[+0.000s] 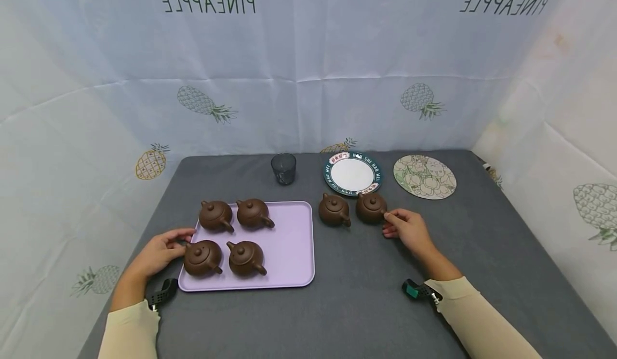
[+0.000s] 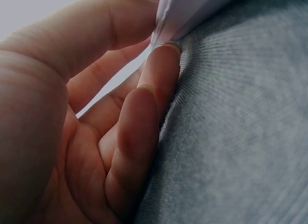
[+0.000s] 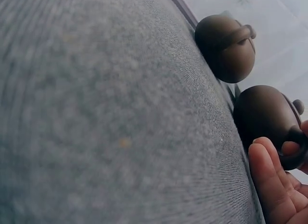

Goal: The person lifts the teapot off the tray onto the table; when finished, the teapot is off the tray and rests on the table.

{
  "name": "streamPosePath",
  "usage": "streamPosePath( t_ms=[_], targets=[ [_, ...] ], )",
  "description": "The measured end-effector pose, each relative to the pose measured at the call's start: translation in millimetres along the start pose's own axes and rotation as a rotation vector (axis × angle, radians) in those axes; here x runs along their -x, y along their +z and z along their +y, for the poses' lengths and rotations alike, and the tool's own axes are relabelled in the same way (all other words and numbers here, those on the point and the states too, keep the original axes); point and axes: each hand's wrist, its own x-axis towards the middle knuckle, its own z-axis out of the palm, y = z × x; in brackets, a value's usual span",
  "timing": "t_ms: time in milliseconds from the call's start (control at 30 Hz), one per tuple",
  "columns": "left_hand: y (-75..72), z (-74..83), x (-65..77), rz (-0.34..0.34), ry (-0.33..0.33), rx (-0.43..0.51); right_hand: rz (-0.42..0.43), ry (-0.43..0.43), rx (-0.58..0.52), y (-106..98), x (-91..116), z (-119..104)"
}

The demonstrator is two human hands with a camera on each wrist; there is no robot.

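Note:
At the left edge of a lilac tray [image 1: 289, 241], my left hand [image 1: 156, 252] pinches the rim between thumb and fingers. The left wrist view shows the tray's edge [image 2: 175, 14] between thumb and fingers, low over the cloth. Several brown teapots stand on the tray, the closest to that hand being the front left teapot [image 1: 202, 258]. With thumb and fingers, my right hand [image 1: 408, 231] grips the handle of another brown teapot [image 1: 370, 208], which sits on the grey cloth. Just left of it stands one more teapot [image 1: 333, 210], also visible in the right wrist view.
Behind the right teapots lies a round plate [image 1: 352, 174] with a dark patterned rim. A round patterned mat [image 1: 425, 177] lies at the back right. Near the back edge stands a dark glass [image 1: 284, 168]. White pineapple-print curtains [image 1: 308, 112] enclose the grey-covered table [image 1: 356, 311].

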Motion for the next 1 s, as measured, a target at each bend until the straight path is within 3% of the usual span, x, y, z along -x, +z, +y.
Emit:
streamPosePath(
  t_ms=[267,500,633,800,1000],
  targets=[
    [0.0,-0.9,0.0,0.002,-0.005,-0.007,-0.027,0.002,-0.014,-4.6,0.0,-0.1],
    [0.5,-0.9,0.0,0.005,0.004,-0.009,0.035,-0.041,0.217,-15.2,9.3,-11.6],
    [0.0,0.5,0.2,0.012,0.003,0.006,0.041,-0.070,0.265,-15.7,14.7,-24.2],
    [2.1,3.5,-0.2,0.002,0.003,-0.002,-0.019,-0.124,0.212,-1.2,15.5,-38.8],
    [2.3,5.9,0.5,0.010,0.002,-0.030,-0.088,-0.187,0.108,42.8,15.1,-62.4]
  ],
)
